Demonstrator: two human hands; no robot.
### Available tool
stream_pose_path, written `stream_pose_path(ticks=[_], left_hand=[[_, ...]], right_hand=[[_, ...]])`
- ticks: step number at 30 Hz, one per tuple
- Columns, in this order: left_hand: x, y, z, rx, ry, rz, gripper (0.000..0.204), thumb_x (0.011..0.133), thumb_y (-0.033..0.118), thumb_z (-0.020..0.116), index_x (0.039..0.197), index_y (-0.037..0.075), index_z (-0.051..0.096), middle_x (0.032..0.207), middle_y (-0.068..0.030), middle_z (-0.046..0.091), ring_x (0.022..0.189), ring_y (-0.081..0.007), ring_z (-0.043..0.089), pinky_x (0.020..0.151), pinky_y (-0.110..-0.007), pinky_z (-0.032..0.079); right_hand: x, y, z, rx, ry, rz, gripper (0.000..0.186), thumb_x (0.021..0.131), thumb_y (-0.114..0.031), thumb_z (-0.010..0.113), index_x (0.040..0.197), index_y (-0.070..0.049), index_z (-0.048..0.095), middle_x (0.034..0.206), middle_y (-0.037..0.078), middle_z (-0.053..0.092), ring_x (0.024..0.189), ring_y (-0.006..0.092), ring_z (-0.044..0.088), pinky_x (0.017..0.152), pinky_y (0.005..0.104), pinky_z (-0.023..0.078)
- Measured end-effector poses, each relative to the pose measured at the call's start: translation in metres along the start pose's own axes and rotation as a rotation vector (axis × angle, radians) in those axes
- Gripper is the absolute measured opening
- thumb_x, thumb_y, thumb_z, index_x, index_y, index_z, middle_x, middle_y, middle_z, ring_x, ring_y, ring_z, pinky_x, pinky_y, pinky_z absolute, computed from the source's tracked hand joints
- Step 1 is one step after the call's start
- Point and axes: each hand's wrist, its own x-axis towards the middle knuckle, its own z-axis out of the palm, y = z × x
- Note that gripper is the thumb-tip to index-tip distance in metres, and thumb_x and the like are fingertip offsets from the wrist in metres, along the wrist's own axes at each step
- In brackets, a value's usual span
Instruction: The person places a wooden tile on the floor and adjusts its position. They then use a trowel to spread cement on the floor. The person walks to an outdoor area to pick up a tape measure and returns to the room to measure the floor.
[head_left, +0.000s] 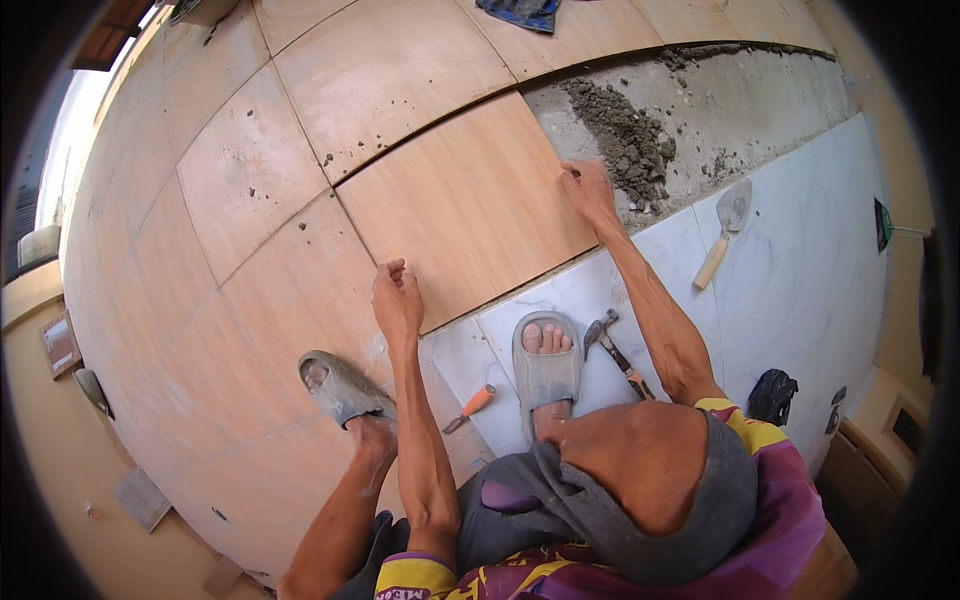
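Observation:
A peach, wood-grained floor tile (470, 205) lies in front of me, with a dark gap along its far edge. My left hand (398, 297) is at the tile's left edge, where it meets the laid tiles, its fingers curled in. On the opposite side, my right hand (590, 192) grips the tile's right edge with thumb and fingers together. Just beyond that hand, crumbly grey mortar (625, 145) is heaped on the bare concrete (745, 95). What the left fingertips press on underneath is partly hidden.
Near my sandalled feet lie a hammer (620, 358) and an orange-handled tool (472, 408). A trowel (727, 230) rests on white marbled tiles (800, 230) at right, with a black plastic bag (773, 397) nearer me. Mortar crumbs dot the laid peach tiles (395, 70).

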Motion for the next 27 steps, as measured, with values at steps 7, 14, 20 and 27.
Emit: stream_pose_path(ticks=[7,14,20,27], left_hand=[[0.037,0.059,-0.022,0.016,-0.181,0.097,0.038,0.105,0.027,0.065,0.132,-0.001,0.069,0.118,-0.0175,0.077,0.112,-0.0250,0.073,0.099,-0.037,0.056],[0.098,0.171,-0.144,0.506,-0.248,0.429,0.040,0.109,0.036,0.058,0.137,0.010,0.069,0.118,-0.0161,0.078,0.115,-0.0292,0.074,0.092,-0.047,0.059],[0.069,0.194,-0.217,0.854,-0.641,0.228,0.035,0.108,0.028,0.059,0.138,0.009,0.062,0.107,-0.0157,0.076,0.099,-0.0285,0.072,0.089,-0.045,0.057],[0.010,0.164,-0.260,0.945,-0.961,-0.037,0.038,0.106,0.023,0.064,0.139,0.006,0.060,0.110,-0.0182,0.076,0.099,-0.0322,0.073,0.089,-0.044,0.058]], right_hand=[[0.019,-0.022,-0.051,0.044,-0.390,0.078,0.038,0.099,-0.029,0.066,0.129,-0.008,0.076,0.113,0.015,0.080,0.102,0.0282,0.075,0.097,0.0409,0.056],[-0.057,-0.072,-0.097,0.297,-0.209,0.039,0.035,0.105,-0.032,0.067,0.130,-0.008,0.075,0.109,0.008,0.079,0.091,0.0143,0.071,0.083,0.0327,0.056],[-0.186,-0.069,-0.109,0.209,-0.038,0.070,0.020,0.103,-0.014,0.069,0.119,-0.005,0.076,0.094,0.008,0.074,0.076,0.0163,0.068,0.068,0.0305,0.054],[-0.285,-0.086,-0.037,0.115,-0.160,-0.453,0.013,0.087,-0.009,0.078,0.099,-0.010,0.075,0.086,0.006,0.068,0.080,0.0253,0.064,0.076,0.0397,0.048]])
